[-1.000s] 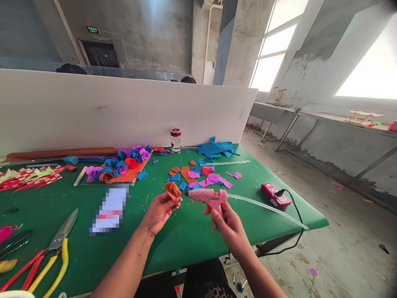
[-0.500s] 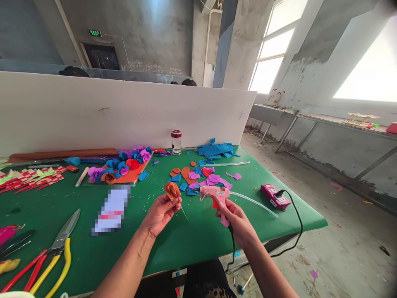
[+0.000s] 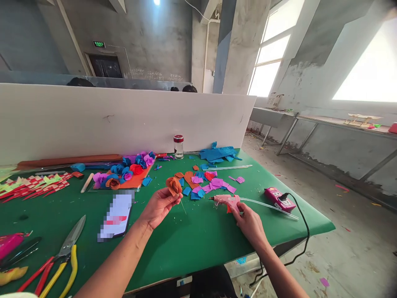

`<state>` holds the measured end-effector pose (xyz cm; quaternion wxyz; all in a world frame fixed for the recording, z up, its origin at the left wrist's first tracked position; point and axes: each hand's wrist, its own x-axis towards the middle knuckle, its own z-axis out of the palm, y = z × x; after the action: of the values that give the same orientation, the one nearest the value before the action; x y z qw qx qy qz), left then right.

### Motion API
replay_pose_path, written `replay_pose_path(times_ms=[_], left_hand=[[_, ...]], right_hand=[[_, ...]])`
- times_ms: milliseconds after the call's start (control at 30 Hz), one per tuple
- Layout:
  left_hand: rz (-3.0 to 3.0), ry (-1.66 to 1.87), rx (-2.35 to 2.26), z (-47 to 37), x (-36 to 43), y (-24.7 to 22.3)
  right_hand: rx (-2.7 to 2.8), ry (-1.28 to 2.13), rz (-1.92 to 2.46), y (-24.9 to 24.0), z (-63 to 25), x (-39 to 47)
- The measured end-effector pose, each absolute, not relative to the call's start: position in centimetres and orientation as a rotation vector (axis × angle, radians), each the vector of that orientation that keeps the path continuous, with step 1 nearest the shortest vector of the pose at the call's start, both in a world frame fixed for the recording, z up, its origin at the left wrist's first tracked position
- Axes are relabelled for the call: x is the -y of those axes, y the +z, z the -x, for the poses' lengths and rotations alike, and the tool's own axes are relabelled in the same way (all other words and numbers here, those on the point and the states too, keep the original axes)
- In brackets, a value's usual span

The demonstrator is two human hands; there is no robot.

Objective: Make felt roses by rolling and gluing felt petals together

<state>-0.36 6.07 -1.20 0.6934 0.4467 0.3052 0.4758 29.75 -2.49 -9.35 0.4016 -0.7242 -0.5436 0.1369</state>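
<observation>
My left hand point(image 3: 161, 205) pinches an orange paper flower point(image 3: 174, 186) by its base, and a thin stem or wire pokes out below the fingers. On the right, my right hand point(image 3: 249, 221) is closed round a pink hot glue gun point(image 3: 228, 201) low over the green table. The gun's nozzle points left toward the flower, with a gap between them. A clear glue stick point(image 3: 269, 207) runs out of its back. Cut paper petals point(image 3: 214, 184) in purple, blue, orange and red lie just beyond both hands.
Finished paper flowers point(image 3: 125, 171) lie at the back left, near a phone point(image 3: 116, 217). Large shears point(image 3: 70, 244) rest at the front left. A lidded glass jar point(image 3: 178, 147) stands before the white partition point(image 3: 139, 120). A magenta power box point(image 3: 279, 199) with a black cord sits at right.
My right hand has moved the glue gun right and down toward the tabletop, away from the flower. My left hand still holds the flower in nearly the same place.
</observation>
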Motion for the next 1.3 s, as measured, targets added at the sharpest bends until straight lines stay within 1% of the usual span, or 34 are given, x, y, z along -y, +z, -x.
replay_pose_path(times_ms=[133,200,267,367,433,467,600,800,1300], left_hand=[[-1.107,1.097,-0.69,0.7,-7.2,-1.1],[-1.126,1.103,-0.671,0.9,-7.5,-1.5],[-1.113,1.109,-0.653,1.1,-7.7,-2.0],[-1.1,1.102,-0.653,1.4,-7.8,-3.0],[-1.105,1.102,-0.652,1.4,-7.9,-3.5],[-1.106,1.107,-0.653,1.3,-7.9,-3.6],[-1.108,1.134,-0.686,1.2,-8.0,-3.9],[-1.124,1.144,-0.74,1.0,-7.9,-3.8],[-1.08,1.206,-0.753,0.5,-8.3,-4.0]], right_hand=[[1.383,0.116,1.934,-7.9,-28.6,1.9],[1.342,0.045,1.867,-6.4,-26.9,1.4],[1.391,0.152,1.602,-4.8,-24.2,0.6],[1.412,0.584,1.2,-2.9,-19.5,-1.4],[1.283,0.841,1.075,-2.4,-16.6,-3.1],[1.206,0.906,1.031,-2.4,-15.5,-4.0],[1.045,0.96,0.9,-3.5,-13.3,-6.9],[1.092,0.975,0.869,-5.3,-13.9,-7.4],[1.13,1.136,0.881,-5.0,-14.3,-6.6]])
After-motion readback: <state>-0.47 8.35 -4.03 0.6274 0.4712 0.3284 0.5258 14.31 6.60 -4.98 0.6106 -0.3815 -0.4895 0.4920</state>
